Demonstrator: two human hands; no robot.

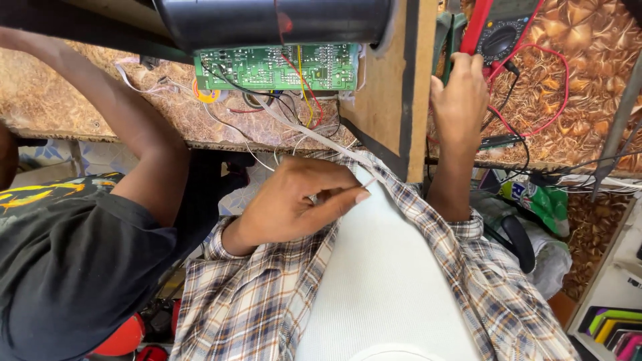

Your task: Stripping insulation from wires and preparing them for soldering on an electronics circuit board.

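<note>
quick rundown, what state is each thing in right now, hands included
left hand: fingers pinched on the flat white ribbon cable
flat white ribbon cable: stretched from the board to the left hand
right hand: gripping the red multimeter
red multimeter: held at its lower end, red lead looped on the bench
green circuit board: bare, wires attached
black round housing: lying above the board
other person's arm: reaching over the bench

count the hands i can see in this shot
2: the left hand pinches a thin white wire at centre; the right hand holds the red multimeter, upper right. The co-worker's hand is cut off, upper left.
</note>
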